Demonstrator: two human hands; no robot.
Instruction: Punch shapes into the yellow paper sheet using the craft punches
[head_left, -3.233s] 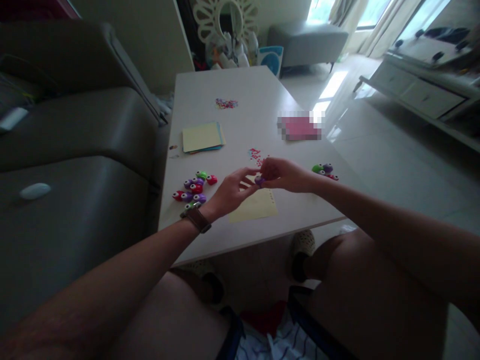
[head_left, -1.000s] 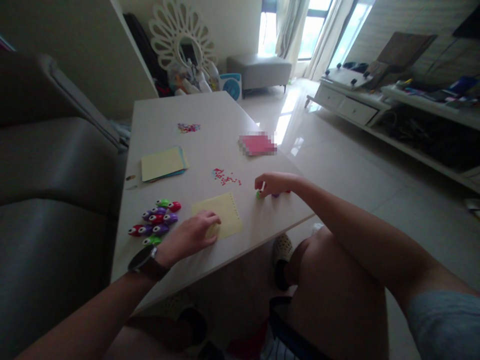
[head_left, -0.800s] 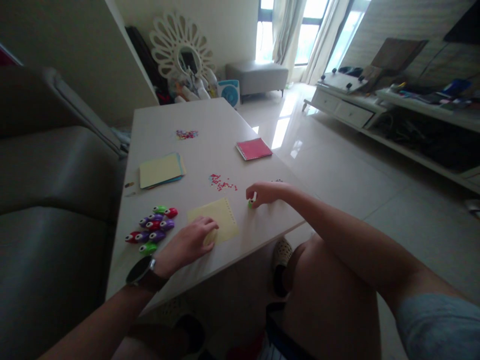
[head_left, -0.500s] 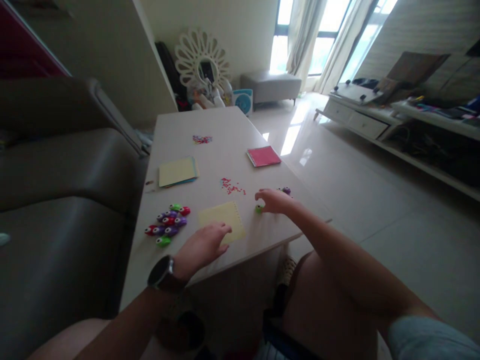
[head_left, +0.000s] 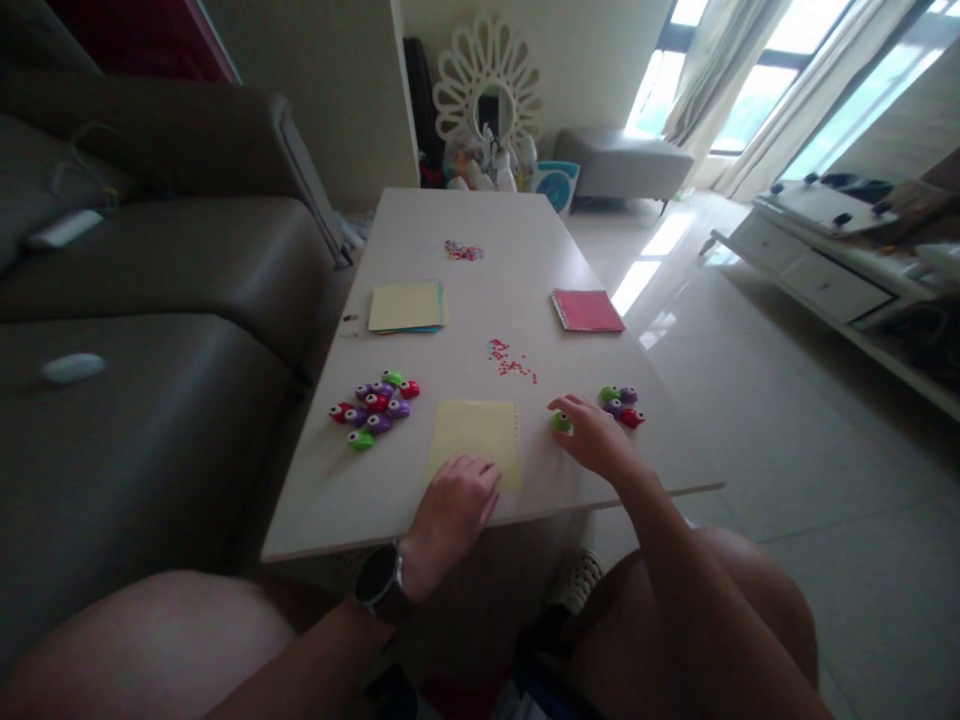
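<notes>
My left hand [head_left: 457, 500], with a dark watch [head_left: 380, 580] on the wrist, lies on the lower part of a yellow sheet [head_left: 474, 430] with a row of holes along its right side. Its fingers are stretched out and hold nothing. To the right of the sheet, my right hand [head_left: 596, 432] has its thumb and index finger curved around a green toy with an eye [head_left: 561, 423]. Several similar green, purple and red toys [head_left: 619, 405] lie just beyond that hand, partly covered by it. A larger group of eyed toys [head_left: 376, 403] sits left of the sheet.
Small red pieces [head_left: 512, 362] are scattered beyond the sheet, and a multicoloured pile [head_left: 463, 251] lies farther back. A paper stack [head_left: 407, 306] is at the left, a pink notepad [head_left: 590, 310] at the right. A sofa [head_left: 150, 430] stands beside the table [head_left: 315, 510].
The camera view has shifted, so the table shows farther right. My left hand has settled lower on the sheet. My right hand stays by the green toy, and more toys show beyond it.
</notes>
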